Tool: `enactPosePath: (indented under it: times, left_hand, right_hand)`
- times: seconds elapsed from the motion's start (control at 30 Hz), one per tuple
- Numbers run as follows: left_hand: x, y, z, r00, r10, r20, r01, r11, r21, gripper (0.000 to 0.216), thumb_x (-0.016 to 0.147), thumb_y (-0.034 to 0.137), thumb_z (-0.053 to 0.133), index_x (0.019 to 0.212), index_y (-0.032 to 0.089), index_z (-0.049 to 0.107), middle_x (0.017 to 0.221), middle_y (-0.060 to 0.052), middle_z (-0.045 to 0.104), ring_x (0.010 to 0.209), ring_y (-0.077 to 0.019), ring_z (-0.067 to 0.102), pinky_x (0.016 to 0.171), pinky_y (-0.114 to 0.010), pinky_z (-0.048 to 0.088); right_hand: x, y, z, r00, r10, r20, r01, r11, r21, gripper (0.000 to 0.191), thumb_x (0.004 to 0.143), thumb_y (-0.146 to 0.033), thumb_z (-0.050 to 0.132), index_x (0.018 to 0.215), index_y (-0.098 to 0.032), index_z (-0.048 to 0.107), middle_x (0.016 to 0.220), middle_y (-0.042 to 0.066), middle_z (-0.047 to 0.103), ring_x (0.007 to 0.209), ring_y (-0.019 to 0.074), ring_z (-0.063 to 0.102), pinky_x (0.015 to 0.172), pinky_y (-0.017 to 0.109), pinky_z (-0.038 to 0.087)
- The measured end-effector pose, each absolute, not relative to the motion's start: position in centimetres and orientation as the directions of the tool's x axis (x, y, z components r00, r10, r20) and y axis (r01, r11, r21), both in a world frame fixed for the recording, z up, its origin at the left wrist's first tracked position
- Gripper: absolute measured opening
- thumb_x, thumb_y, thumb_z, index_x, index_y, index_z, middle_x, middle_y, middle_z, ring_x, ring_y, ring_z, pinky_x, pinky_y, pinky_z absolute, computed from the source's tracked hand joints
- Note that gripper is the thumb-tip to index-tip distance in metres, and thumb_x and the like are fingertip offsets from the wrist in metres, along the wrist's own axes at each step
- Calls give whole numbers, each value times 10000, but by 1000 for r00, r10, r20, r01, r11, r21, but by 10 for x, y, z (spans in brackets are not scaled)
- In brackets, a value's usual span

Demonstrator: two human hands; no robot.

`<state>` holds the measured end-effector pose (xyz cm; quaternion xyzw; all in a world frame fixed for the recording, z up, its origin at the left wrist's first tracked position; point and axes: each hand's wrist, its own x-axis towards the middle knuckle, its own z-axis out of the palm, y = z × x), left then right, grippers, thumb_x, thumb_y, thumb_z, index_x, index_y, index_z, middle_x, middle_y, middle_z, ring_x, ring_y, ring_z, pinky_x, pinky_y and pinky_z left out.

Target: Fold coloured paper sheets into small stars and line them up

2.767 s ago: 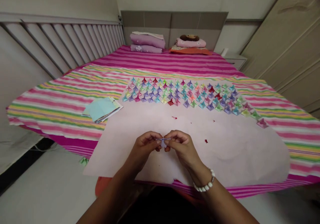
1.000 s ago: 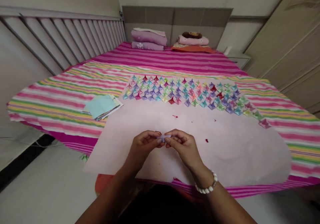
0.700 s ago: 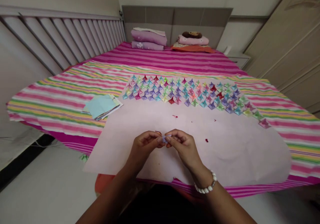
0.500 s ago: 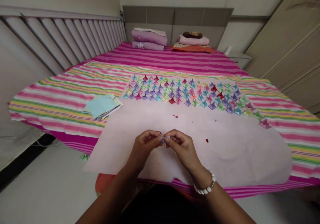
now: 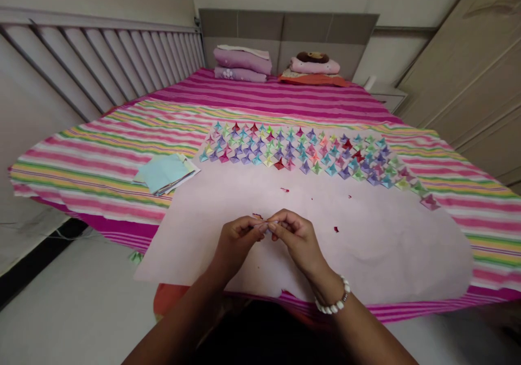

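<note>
I pinch a small purple paper (image 5: 272, 226) with both grips. My left grip (image 5: 236, 240) is closed on its left end, thumb and finger pressed together. My right grip (image 5: 296, 237) is closed the same way on the right end. My fingers hide most of the paper, so I can't tell its shape. It is over the near part of the big pale sheet (image 5: 386, 245), a bit left of the middle.

The sheet lies on the bed (image 5: 101, 161). Lots of folded papers (image 5: 279, 164) sit in rows by the sheet's far edge, and the rows slant down toward its right edge. A stack (image 5: 165, 172) of flat papers, blue on top, is at the sheet's left edge. One red scrap (image 5: 336, 229) lies to the right of my right grip. White beads (image 5: 334, 306) go around my right wrist.
</note>
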<state>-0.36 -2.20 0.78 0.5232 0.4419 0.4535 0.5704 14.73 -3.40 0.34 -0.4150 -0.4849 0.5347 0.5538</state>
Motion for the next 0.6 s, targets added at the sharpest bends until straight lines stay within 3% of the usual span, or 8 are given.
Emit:
enactPosePath:
  times: [0.37,0.47,0.53,0.6]
  left_hand:
    - [-1,-17,-9,192,972,-133,-44,144,989,258,771,378,632,731,135,709,608,-17,621,621,-133,563,644,-274,472]
    - [0,-13,-14,212,962,-172,-44,185,982,317,807,416,588,861,128,709,696,-43,656,676,-152,595,670,-295,493]
    - [-1,-10,-15,192,974,-117,-6,121,993,318,821,400,578,982,147,683,841,-67,679,765,-173,620,690,-309,505]
    - [-3,-8,-15,145,988,50,58,-59,997,239,792,334,622,966,177,669,983,-78,655,858,-188,620,706,-311,510]
  right_hand:
    - [142,-24,-11,51,993,-103,-334,-80,-939,159,689,-313,731,662,-160,694,494,-18,582,474,86,472,539,243,356]
    - [143,-20,-12,62,979,-196,-402,-155,-902,168,629,-301,759,638,-150,686,477,-18,572,451,79,453,514,240,335]
    - [144,-16,-13,73,966,-249,-451,-190,-872,174,591,-282,775,666,-152,688,478,-23,572,444,85,459,498,240,331]
    - [147,-14,-14,96,956,-278,-489,-198,-849,203,566,-264,788,709,-159,689,483,-33,573,439,90,467,483,238,331]
